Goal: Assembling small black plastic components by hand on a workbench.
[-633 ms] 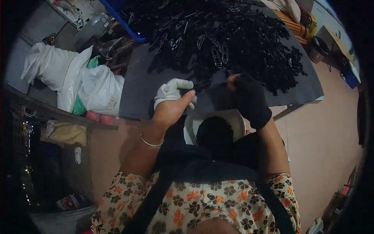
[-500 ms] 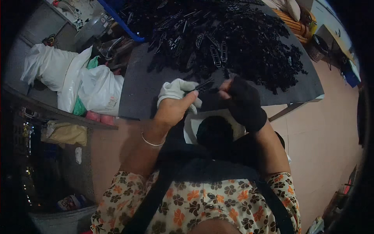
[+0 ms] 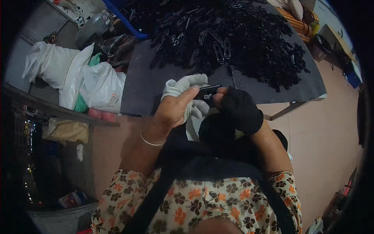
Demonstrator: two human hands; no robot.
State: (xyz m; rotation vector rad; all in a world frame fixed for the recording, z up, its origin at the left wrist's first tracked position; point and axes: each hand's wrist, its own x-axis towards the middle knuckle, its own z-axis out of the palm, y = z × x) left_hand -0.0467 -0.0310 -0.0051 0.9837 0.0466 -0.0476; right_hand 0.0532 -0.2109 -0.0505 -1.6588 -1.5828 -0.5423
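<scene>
My left hand [image 3: 176,108] grips a white cloth [image 3: 183,86] and pinches one end of a small black plastic part [image 3: 206,92] with the thumb. My right hand [image 3: 237,109], in a black fingerless glove, holds the other end of the same part. Both hands meet just in front of the near edge of a dark grey table [image 3: 142,84]. A big heap of similar black plastic parts [image 3: 230,43] covers the far side of that table. Below my hands a white bucket's rim [image 3: 191,130] shows, mostly hidden by my arms.
White plastic bags [image 3: 78,78] lie on the floor to the left of the table, beside a low dark ledge [image 3: 50,109]. A blue crate edge [image 3: 124,19] sits at the table's far left. Woven baskets [image 3: 300,21] stand at the far right. Tan floor [image 3: 323,128] stretches to the right.
Both hands have drawn together over the table's near edge. The black part has come between them, and my left thumb has closed onto it against the white cloth.
</scene>
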